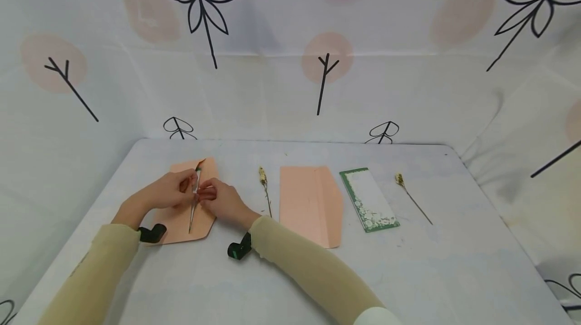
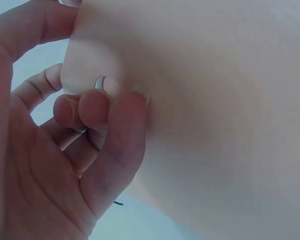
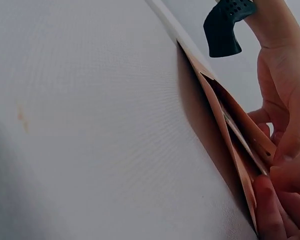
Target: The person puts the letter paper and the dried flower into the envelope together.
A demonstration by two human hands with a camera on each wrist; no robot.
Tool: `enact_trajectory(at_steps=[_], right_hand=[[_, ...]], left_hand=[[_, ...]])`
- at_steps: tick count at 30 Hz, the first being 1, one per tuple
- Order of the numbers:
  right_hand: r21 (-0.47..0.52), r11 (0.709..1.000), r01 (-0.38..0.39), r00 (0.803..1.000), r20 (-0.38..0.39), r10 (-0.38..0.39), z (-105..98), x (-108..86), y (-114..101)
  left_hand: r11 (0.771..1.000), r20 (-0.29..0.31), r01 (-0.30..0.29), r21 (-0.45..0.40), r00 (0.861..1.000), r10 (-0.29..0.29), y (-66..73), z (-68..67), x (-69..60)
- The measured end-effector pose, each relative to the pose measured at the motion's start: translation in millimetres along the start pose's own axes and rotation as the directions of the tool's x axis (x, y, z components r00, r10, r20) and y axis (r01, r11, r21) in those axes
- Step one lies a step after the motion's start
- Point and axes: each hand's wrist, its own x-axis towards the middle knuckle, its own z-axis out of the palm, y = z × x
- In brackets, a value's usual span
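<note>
A peach envelope (image 1: pixel 181 231) lies at the left of the table. A narrow pale strip with a green tip (image 1: pixel 191 219), like a card's edge, shows in its opening. My left hand (image 1: pixel 165 191) grips the left side of the opening with thumb and bent fingers. From the right, my right hand (image 1: pixel 229 206) pinches the other side, fingertips close to the left ones. In the right wrist view the envelope (image 3: pixel 210 130) gapes, a thin pale edge (image 3: pixel 240 132) inside it. Whether either hand also holds that edge is unclear.
Right of the hands lie a dried flower (image 1: pixel 263 177), a second peach envelope (image 1: pixel 299 204), a white card with a green floral border (image 1: pixel 369 199) and another dried flower (image 1: pixel 410 195). Patterned cloth (image 1: pixel 272 93) hangs behind the table (image 1: pixel 431 274).
</note>
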Motion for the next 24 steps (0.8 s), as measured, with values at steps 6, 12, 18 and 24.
enact_trajectory(at_steps=[6,12,18,24], right_hand=[[0.005,1.000,0.008,0.998,0.057,-0.008,-2,2.0,2],[0.023,1.000,0.016,0.996,0.091,-0.018,-4,2.1,4],[0.042,0.999,-0.005,0.997,0.073,0.001,-7,1.9,4],[-0.003,1.000,-0.023,0.998,0.061,0.023,-15,-0.5,-1]], left_hand=[[1.000,-0.002,-0.017,0.007,1.000,0.018,2.5,-0.8,0.0],[1.000,-0.006,-0.026,0.012,1.000,0.026,2.3,1.6,-0.4],[0.999,-0.005,-0.041,-0.002,0.999,0.041,0.2,5.1,2.0],[0.999,-0.010,-0.043,0.000,0.999,0.043,-1.7,8.7,3.6]])
